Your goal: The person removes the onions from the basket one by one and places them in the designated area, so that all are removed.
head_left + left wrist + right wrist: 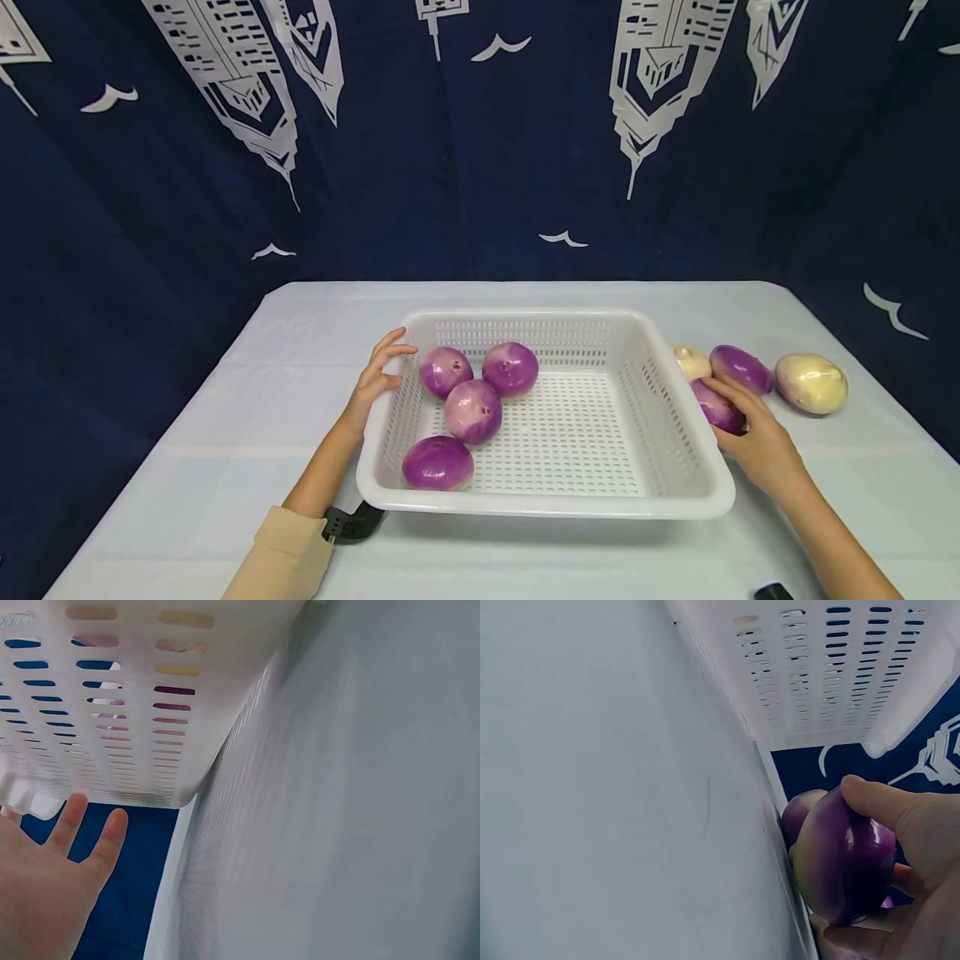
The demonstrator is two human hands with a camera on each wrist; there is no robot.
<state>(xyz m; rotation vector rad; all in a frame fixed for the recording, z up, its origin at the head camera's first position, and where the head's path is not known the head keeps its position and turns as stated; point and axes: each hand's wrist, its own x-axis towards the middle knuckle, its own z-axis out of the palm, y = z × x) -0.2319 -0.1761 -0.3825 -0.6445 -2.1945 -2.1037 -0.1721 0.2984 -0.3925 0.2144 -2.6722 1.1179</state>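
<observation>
My right hand (765, 450) grips a glossy purple eggplant (844, 855) between thumb and fingers, just outside the right wall of a white perforated basket (555, 505). Pale cream shows on one side of that eggplant in the right wrist view. Along the basket's left rim, my left hand (367, 390) is spread with its fingers fairly straight and nothing held in them. Inside the basket, several round purple eggplants (473, 412) lie grouped toward the left. One purple eggplant (438, 463) rests by the near wall.
Beyond my right hand lie another purple eggplant (741, 369), a cream-yellow eggplant (812, 383) and a partly hidden pale one (692, 363). A black strap (354, 523) is at my left wrist. A dark blue printed curtain (465, 167) hangs behind the white table (225, 433).
</observation>
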